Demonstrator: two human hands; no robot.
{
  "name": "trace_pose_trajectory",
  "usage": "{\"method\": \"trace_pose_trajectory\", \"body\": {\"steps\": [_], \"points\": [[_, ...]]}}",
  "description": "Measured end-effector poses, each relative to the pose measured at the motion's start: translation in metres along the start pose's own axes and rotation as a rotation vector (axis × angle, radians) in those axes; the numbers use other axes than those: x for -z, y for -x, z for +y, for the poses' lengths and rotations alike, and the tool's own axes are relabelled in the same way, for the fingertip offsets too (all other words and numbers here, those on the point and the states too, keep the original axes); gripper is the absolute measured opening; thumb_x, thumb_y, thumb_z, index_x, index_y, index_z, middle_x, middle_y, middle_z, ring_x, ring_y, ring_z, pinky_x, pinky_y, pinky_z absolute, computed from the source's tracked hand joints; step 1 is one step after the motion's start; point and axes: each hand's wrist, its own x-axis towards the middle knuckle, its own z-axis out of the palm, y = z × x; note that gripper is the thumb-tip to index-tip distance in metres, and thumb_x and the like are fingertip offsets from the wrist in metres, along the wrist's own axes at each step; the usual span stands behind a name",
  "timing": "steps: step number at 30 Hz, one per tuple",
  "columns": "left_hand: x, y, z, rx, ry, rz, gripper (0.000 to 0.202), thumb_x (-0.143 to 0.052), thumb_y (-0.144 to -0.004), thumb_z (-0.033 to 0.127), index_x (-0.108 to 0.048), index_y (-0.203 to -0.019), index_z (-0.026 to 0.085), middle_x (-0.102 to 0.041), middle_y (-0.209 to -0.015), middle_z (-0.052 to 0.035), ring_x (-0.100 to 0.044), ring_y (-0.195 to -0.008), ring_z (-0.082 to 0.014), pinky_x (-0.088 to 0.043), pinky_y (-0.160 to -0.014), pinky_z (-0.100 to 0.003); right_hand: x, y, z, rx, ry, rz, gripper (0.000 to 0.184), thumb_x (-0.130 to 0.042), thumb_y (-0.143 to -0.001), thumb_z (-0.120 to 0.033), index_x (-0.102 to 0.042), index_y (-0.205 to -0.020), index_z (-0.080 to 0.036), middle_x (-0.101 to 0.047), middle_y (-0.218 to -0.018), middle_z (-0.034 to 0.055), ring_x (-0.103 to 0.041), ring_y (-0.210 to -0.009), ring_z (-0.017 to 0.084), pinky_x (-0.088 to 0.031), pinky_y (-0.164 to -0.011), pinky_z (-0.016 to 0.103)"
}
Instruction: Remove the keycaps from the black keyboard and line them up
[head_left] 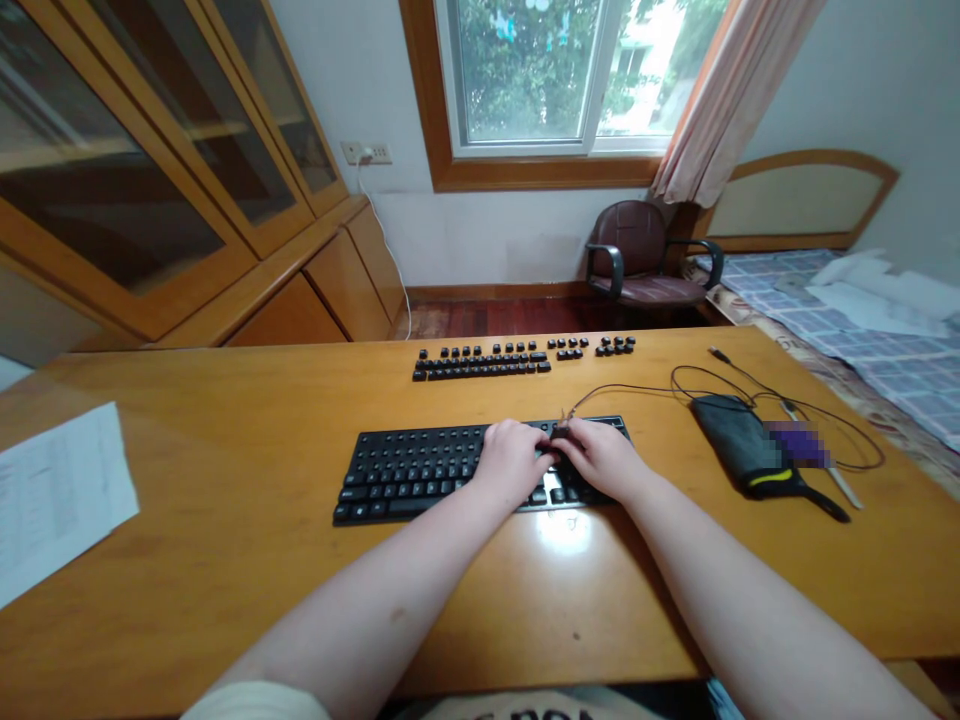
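A black keyboard lies on the wooden table in front of me, its upper rows stripped of caps and its lower left rows still capped. My left hand rests over its right half, fingers bent and closed together. From the other side, my right hand comes in with thumb and fingers pinched. The fingertips of both hands meet at a small dark piece, which looks like a keycap; fingers partly cover it. Behind the keyboard, loose black keycaps stand in rows, with smaller groups to the right.
The keyboard's cable runs right to a dark pouch with a strap. A blurred purple item lies beside it. Printed paper is at the left. Beyond the table stand an office chair, a bed and a glass-door cabinet.
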Motion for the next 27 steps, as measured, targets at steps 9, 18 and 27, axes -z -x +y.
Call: {"method": "trace_pose_trajectory", "body": {"steps": [9,18,27], "points": [[0.0008,0.0001,-0.0013,0.02,0.025,0.005,0.022,-0.063,-0.074,0.042,-0.069,-0.089,0.027,-0.067,-0.085,-0.0021,-0.057,-0.09,-0.0225,-0.04,-0.081,-0.036,-0.0026,-0.001,-0.0044,-0.114,-0.033,0.071,0.02,-0.047,-0.085,-0.029,-0.055,-0.069,-0.021,-0.062,-0.063,0.0023,-0.058,-0.061,0.017,-0.041,-0.055,0.026],[-0.0019,0.0003,-0.0021,0.008,-0.012,0.008,0.018,-0.062,-0.076,0.037,-0.068,-0.087,0.023,-0.067,-0.084,-0.004,-0.058,-0.088,-0.0231,-0.04,-0.079,-0.036,-0.0082,0.0048,-0.0035,0.085,-0.044,0.063,0.02,-0.042,-0.089,-0.025,-0.06,-0.092,-0.02,-0.068,-0.084,0.0075,-0.062,-0.076,0.019,-0.047,-0.071,0.03],[-0.0004,0.0001,-0.0006,0.023,0.041,0.023,0.022,-0.058,-0.08,0.041,-0.066,-0.091,0.024,-0.068,-0.085,-0.0023,-0.058,-0.086,-0.0208,-0.04,-0.081,-0.034,-0.0028,0.003,-0.0026,-0.006,-0.096,0.124,0.019,-0.045,-0.088,-0.028,-0.062,-0.082,-0.023,-0.067,-0.076,0.005,-0.062,-0.071,0.018,-0.046,-0.066,0.028]]}}
